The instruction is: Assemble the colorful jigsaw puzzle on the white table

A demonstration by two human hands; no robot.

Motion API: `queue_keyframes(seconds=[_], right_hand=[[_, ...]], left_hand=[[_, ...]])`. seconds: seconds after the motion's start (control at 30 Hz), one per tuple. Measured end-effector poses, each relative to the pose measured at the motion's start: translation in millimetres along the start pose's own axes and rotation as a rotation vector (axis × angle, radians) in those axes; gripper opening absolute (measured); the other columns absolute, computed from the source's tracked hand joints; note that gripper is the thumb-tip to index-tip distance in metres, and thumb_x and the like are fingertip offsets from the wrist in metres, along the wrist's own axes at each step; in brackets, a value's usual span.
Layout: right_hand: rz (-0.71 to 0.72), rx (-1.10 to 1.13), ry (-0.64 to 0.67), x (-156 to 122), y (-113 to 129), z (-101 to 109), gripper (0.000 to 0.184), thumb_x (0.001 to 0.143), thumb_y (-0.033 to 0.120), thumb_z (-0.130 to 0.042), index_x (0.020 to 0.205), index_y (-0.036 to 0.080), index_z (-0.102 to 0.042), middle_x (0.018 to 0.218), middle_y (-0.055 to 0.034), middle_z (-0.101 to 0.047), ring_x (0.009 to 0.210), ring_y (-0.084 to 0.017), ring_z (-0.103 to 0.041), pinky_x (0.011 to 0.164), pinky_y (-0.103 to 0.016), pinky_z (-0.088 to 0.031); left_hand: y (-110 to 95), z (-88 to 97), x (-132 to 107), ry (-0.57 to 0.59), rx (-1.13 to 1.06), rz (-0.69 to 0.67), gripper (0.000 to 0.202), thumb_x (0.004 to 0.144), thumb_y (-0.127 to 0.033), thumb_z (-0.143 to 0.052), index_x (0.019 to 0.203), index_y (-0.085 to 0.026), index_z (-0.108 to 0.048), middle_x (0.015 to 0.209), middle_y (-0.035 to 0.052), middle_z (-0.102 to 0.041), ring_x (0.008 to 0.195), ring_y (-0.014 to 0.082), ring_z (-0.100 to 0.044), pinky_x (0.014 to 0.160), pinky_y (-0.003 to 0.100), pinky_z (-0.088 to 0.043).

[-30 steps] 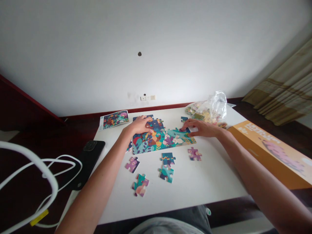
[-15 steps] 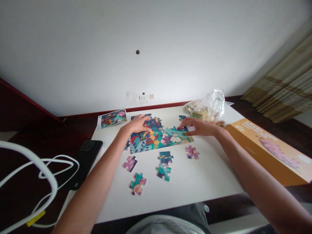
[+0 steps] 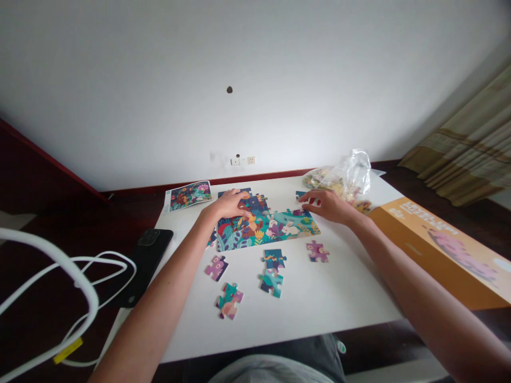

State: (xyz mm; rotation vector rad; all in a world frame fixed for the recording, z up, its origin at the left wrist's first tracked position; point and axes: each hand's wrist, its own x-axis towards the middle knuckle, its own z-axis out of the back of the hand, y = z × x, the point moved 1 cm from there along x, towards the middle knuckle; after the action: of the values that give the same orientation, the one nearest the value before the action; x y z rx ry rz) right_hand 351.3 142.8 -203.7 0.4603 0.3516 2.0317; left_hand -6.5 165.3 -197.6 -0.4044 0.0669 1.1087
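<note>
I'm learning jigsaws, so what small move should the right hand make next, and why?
Probably pinch the dark blue piece: the right hand is right beside it, finger and thumb parted, while the left hand lies over the joined puzzle.

A white table [image 3: 339,292] bears a part-joined puzzle [image 3: 265,231], loose pieces [image 3: 274,259], a printed sheet [image 3: 189,196] and a plastic bag [image 3: 351,178].

soft, dim light | plastic bag [image 3: 358,171] glinting | corners darkened | edges stretched

Puzzle [image 3: 268,227] partly hidden, curtain [image 3: 471,143] cut off
</note>
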Motion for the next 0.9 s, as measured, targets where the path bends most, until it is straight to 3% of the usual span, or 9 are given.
queue_keyframes(seconds=[0.13,0.33,0.43,0.57,0.73,0.9], right_hand=[[-0.048,-0.035,-0.026,0.7,-4.4,-1.0,0.027,0.092,0.039,-0.063,0.108,0.024,-0.078,0.097,-0.0057,-0.078,0.084,-0.022,-0.071,0.08,-0.034,-0.054],[-0.017,-0.135,-0.134,0.0,-4.1,-6.7,0.029,0.095,0.034,-0.057,0.113,0.022,-0.076,0.113,-0.0096,-0.077,0.099,-0.026,-0.07,0.09,-0.039,-0.052],[-0.068,-0.175,-0.159,-1.6,-0.6,-3.8,0.029,0.094,0.033,-0.057,0.113,0.021,-0.076,0.109,-0.0102,-0.077,0.096,-0.027,-0.071,0.087,-0.038,-0.053],[-0.144,-0.178,-0.082,-3.1,3.8,6.5,0.026,0.093,0.034,-0.061,0.109,0.022,-0.077,0.093,-0.0067,-0.079,0.084,-0.024,-0.072,0.077,-0.034,-0.052],[-0.055,-0.201,0.058,-11.6,12.4,19.3,0.022,0.09,0.033,-0.064,0.106,0.025,-0.076,0.102,-0.0046,-0.08,0.09,-0.023,-0.073,0.079,-0.034,-0.053],[-0.007,-0.113,0.165,-49.8,48.5,17.0,0.017,0.09,0.04,-0.067,0.1,0.028,-0.074,0.096,-0.0054,-0.078,0.082,-0.023,-0.071,0.075,-0.036,-0.053]], left_hand=[[0.8,-1.0,0.4,-0.011,0.005,-0.014,0.082,0.082,-0.059,-0.074,0.152,-0.024,-0.048,0.159,0.014,-0.042,0.148,0.0337,-0.038,0.118,0.036,-0.034],[0.3,-0.6,-1.1,-0.026,0.025,-0.037,0.076,0.085,-0.055,-0.072,0.151,-0.025,-0.049,0.154,0.0126,-0.046,0.143,0.0305,-0.045,0.117,0.034,-0.036],[-0.4,0.3,-1.8,-0.023,0.024,-0.04,0.076,0.085,-0.054,-0.073,0.151,-0.024,-0.049,0.151,0.0127,-0.048,0.141,0.0303,-0.047,0.115,0.033,-0.037],[0.0,0.5,-1.4,-0.018,0.025,-0.031,0.077,0.085,-0.057,-0.072,0.151,-0.025,-0.049,0.155,0.013,-0.045,0.144,0.0314,-0.044,0.116,0.034,-0.037],[0.7,0.4,-0.4,-0.023,0.027,-0.024,0.081,0.083,-0.062,-0.072,0.151,-0.026,-0.048,0.154,0.0124,-0.046,0.142,0.0326,-0.045,0.115,0.034,-0.037],[0.5,0.8,-1.5,-0.024,0.014,-0.031,0.079,0.083,-0.062,-0.072,0.149,-0.027,-0.05,0.15,0.0117,-0.049,0.14,0.0322,-0.047,0.114,0.035,-0.039]])
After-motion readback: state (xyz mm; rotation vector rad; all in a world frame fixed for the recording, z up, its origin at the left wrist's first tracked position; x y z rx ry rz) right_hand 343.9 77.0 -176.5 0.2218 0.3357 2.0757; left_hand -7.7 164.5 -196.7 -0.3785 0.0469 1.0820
